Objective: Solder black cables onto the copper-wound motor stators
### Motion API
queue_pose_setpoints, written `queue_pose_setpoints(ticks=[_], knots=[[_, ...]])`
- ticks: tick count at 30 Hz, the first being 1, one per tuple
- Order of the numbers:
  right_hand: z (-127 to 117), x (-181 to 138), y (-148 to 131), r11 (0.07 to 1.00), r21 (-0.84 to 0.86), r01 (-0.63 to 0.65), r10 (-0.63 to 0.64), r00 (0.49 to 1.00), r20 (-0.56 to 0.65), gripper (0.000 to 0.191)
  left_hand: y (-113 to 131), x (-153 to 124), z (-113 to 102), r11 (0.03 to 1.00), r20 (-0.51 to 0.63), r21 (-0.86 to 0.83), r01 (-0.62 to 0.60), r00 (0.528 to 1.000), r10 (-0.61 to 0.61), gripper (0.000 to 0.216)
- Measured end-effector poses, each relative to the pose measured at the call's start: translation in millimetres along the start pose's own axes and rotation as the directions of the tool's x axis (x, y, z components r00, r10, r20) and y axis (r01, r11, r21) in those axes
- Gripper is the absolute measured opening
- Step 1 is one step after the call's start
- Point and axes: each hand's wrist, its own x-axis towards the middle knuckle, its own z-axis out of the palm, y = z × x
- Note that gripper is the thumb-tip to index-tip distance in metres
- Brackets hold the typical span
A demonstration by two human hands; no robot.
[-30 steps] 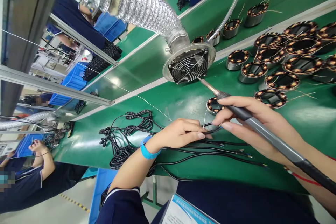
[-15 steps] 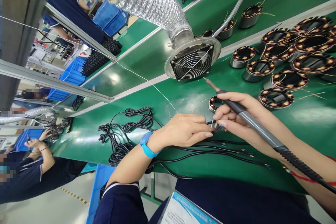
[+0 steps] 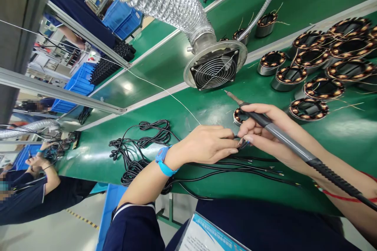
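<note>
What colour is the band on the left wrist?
Bright blue: the wristband sits just behind the left hand, clearest in the head view.

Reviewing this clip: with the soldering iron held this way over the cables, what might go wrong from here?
1. The right hand holds the iron while also pinching wire ends with the left hand; the fingers meet close to the iron, so a burn seems possible.
2. The tip points toward the small stator and fan; a slip might touch them.
3. Black cables lie under both hands and could snag.
</note>
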Motion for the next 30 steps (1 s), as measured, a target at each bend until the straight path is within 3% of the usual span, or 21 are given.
queue_pose_setpoints(ticks=[4, 7, 9, 11, 13, 14, 17, 19, 23, 25, 30], knots=[[-1.3, 1.5, -9.4, 0.996, -0.057, 0.062, -0.061, 0.998, 0.013, 0.042, 3.0, 4.6, -0.2, 0.979, -0.006, -0.177, 0.097, 0.995, -0.100, 0.049], [1.2, 0.0, -16.9, 0.976, -0.146, 0.161, -0.163, 0.987, 0.001, 0.036, 7.7, 9.4, 6.8, 0.880, 0.000, -0.415, 0.231, 0.967, -0.254, 0.038], [2.9, -1.8, -19.0, 0.949, -0.224, 0.224, -0.233, 0.972, -0.017, 0.032, 12.4, 12.7, 13.8, 0.690, 0.030, -0.658, 0.301, 0.926, -0.375, 0.030], [4.4, -3.2, -18.5, 0.914, -0.282, 0.292, -0.318, 0.947, -0.049, 0.031, 17.7, 15.7, 20.0, 0.381, 0.091, -0.879, 0.285, 0.887, -0.453, 0.026], [6.0, -3.6, -15.9, 0.877, -0.327, 0.353, -0.393, 0.917, -0.066, 0.033, 22.6, 18.3, 23.5, 0.135, 0.137, -0.964, 0.229, 0.863, -0.486, 0.030], [6.9, -3.2, -14.0, 0.859, -0.349, 0.375, -0.424, 0.903, -0.074, 0.034, 24.4, 19.6, 24.0, 0.077, 0.145, -0.974, 0.212, 0.851, -0.505, 0.034], [9.0, -0.3, -7.0, 0.830, -0.397, 0.393, -0.461, 0.883, -0.090, 0.035, 25.7, 23.9, 21.9, 0.051, 0.134, -0.977, 0.209, 0.778, -0.614, 0.034], [8.1, 1.7, -3.4, 0.827, -0.429, 0.364, -0.446, 0.889, -0.106, 0.035, 21.4, 27.6, 19.5, 0.077, 0.110, -0.970, 0.229, 0.704, -0.701, 0.024], [-0.9, 0.3, -5.3, 0.806, -0.564, 0.178, -0.323, 0.932, -0.167, 0.035, 1.7, 35.7, 19.0, 0.147, 0.042, -0.946, 0.290, 0.558, -0.829, 0.013], [-5.7, -2.9, -10.0, 0.750, -0.649, 0.123, -0.310, 0.933, -0.182, 0.035, -9.3, 38.2, 21.8, 0.124, 0.058, -0.947, 0.296, 0.537, -0.842, 0.015], [-11.2, -12.5, -10.0, 0.598, -0.784, 0.166, -0.464, 0.870, -0.170, 0.019, -22.8, 38.6, 30.2, -0.037, 0.170, -0.963, 0.265, 0.499, -0.850, 0.016]])
